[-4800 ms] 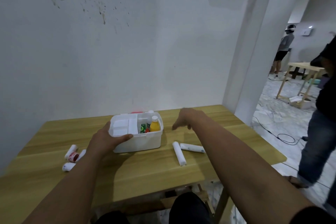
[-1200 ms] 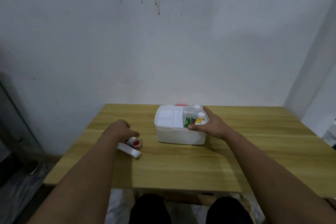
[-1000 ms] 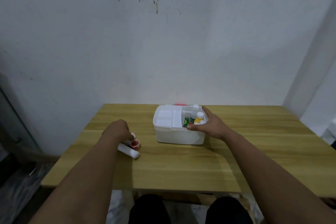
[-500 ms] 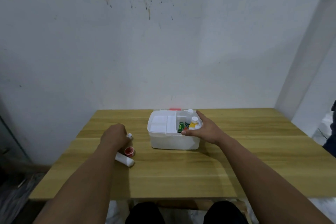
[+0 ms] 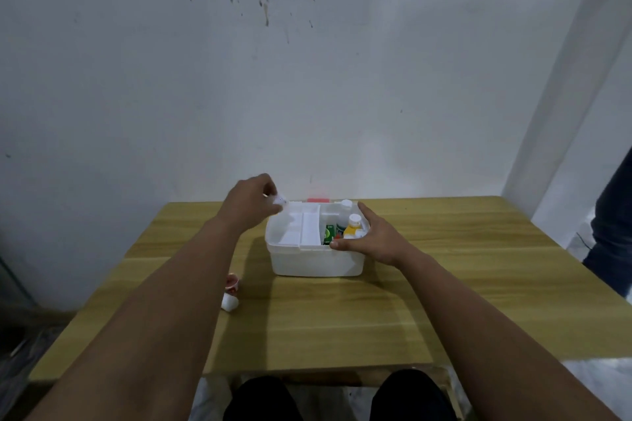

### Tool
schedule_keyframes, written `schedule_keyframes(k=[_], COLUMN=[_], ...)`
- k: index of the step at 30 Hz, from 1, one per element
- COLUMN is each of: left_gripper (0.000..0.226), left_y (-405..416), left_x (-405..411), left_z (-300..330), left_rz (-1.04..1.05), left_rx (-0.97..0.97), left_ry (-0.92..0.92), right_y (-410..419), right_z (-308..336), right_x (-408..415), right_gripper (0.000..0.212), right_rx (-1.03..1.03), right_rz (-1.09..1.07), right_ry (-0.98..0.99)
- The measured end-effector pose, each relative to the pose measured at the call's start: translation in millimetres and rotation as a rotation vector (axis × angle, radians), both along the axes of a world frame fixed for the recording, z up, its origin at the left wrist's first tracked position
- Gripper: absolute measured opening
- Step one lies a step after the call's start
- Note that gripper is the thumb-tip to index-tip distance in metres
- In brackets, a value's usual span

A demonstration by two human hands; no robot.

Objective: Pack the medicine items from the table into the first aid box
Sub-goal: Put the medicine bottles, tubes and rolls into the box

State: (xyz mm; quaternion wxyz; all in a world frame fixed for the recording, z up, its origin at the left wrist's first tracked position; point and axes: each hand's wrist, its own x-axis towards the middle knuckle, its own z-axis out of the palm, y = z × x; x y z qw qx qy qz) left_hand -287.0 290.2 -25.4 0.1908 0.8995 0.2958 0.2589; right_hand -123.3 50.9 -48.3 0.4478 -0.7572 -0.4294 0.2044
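The white first aid box point(image 5: 314, 260) stands open on the wooden table point(image 5: 444, 284). Inside its right part are a yellow bottle point(image 5: 351, 228), a white-capped bottle point(image 5: 345, 207) and a green pack point(image 5: 329, 232); a white tray fills its left part. My left hand point(image 5: 251, 203) hovers above the box's left rear corner and grips a small white roll point(image 5: 279, 200), mostly hidden by the fingers. My right hand point(image 5: 371, 236) rests on the box's right front rim, thumb on the edge. A red-ended roll point(image 5: 232, 284) and a white roll point(image 5: 229, 302) lie left of the box, partly behind my forearm.
A white wall rises directly behind the table. A person's leg in jeans point(image 5: 612, 236) stands beyond the table's right edge. A small red tab point(image 5: 317, 201) shows behind the box.
My left hand has lifted a white roll off the table and carried it right and up to the box's left rear corner. My right hand stays on the box.
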Motion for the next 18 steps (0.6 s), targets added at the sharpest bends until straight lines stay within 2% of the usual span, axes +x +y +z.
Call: schedule_keyframes(k=[6, 15, 18], left_gripper=[0.014, 0.022, 0.033], left_y=[-9, -8, -8], left_x=[29, 30, 21], left_z=[-16, -19, -17], left_rz=[-0.096, -0.166, -0.125], left_rx=[0.12, 0.132, 0.099], left_ry=[0.244, 0.251, 0.151], right_y=[0, 2, 2], right_z=[0, -4, -6], right_x=[1, 3, 5], right_gripper=[0.094, 0.094, 0.095], right_rx=[-0.01, -0.027, -0.019], right_rz=[-0.001, 0.003, 0.003], right_ry=[-0.003, -0.015, -0.003])
